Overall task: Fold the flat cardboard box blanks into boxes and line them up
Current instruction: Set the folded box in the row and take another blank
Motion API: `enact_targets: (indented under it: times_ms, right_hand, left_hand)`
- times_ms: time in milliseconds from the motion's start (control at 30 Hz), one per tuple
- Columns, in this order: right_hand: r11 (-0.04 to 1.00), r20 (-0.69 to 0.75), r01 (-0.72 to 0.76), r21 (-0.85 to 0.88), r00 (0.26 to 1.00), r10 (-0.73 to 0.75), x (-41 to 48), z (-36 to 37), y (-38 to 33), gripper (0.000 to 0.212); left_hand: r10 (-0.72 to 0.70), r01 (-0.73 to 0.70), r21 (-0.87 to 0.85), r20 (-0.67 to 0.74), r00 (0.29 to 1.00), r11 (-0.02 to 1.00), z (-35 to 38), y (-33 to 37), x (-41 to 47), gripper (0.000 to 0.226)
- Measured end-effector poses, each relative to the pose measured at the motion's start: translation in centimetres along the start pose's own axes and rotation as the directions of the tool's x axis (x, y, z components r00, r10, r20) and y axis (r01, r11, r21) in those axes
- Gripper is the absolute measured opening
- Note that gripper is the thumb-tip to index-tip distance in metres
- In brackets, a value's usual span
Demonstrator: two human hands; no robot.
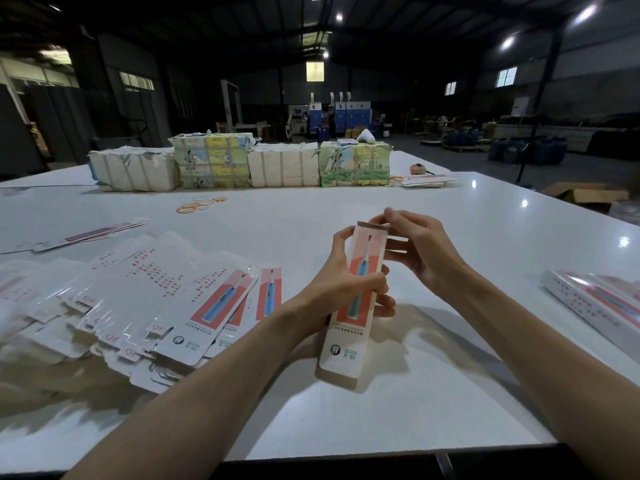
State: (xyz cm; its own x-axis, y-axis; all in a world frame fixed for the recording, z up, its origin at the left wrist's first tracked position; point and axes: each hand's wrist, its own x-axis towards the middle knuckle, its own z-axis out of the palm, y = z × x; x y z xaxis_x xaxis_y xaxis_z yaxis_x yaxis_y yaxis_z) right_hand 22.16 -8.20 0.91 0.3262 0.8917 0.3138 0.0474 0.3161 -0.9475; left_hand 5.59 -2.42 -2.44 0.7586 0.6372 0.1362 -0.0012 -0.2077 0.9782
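Box: half-formed, held slanting above the bench before the person; far flap not yet tucked
Left hand: wrapped round the box's middle, likely keeping the sleeve square
Right hand: pinching the far flap, seemingly to close it
Blanks: fanned pile at left, near for the next pick
Finished boxes: side by side at right

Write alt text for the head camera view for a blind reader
The left hand grips the middle of a long toothbrush box at a white table, while the right hand holds the flap at its far end. Flat blanks lie heaped to the left, folded boxes at the right edge, wrapped bundles at the back.
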Motion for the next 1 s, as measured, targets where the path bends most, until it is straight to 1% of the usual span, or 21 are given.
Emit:
enact_targets:
  times_ms: [133, 333, 433, 500, 567, 700, 867, 1000]
  right_hand:
    - [0.998, -0.049, -0.046, 0.031, 0.998, 0.047, 0.1, 0.0, -0.1, 0.014]
    - [0.997, -0.069, -0.072, 0.024, 0.995, 0.073, 0.0, -0.2, -0.6, 0.016]
    - [0.997, -0.063, -0.083, 0.005, 0.995, 0.083, 0.0, -0.6, -0.9, 0.015]
    - [0.995, -0.065, -0.097, 0.006, 0.993, 0.097, -0.1, -0.7, -1.1, 0.018]
    - [0.995, -0.048, -0.100, -0.001, 0.994, 0.100, -0.1, -0.8, -1.1, 0.022]
    - [0.994, 0.002, -0.096, -0.051, 0.995, 0.096, 0.0, -1.3, -1.1, 0.018]
    - [0.986, 0.032, -0.130, -0.105, 0.991, 0.134, 0.2, -2.0, -1.3, 0.018]
    - [0.992, 0.061, -0.120, -0.046, 0.991, 0.123, 0.0, -1.7, -1.0, 0.018]
  left_hand:
    - [0.009, -0.009, 0.032, -0.010, 1.000, 0.999, 0.1, -0.1, 0.0, 0.095]
    - [0.045, -0.044, 0.055, -0.010, 0.999, 0.998, -0.2, -0.1, -0.1, 0.102]
    - [0.064, -0.065, 0.057, 0.019, 0.998, 0.996, -0.3, -0.1, -0.2, 0.104]
    - [0.069, -0.071, 0.060, 0.041, 0.997, 0.996, -0.4, -0.1, -0.2, 0.103]
    - [0.069, -0.072, 0.062, 0.048, 0.996, 0.995, -0.3, -0.1, -0.3, 0.103]
    - [0.066, -0.069, 0.056, 0.049, 0.997, 0.996, -0.3, -0.2, -0.3, 0.102]
    - [0.067, -0.072, 0.060, 0.069, 0.995, 0.996, -0.1, -0.6, -0.2, 0.097]
    - [0.062, -0.063, 0.041, 0.025, 0.998, 0.997, -0.4, -0.6, 0.1, 0.095]
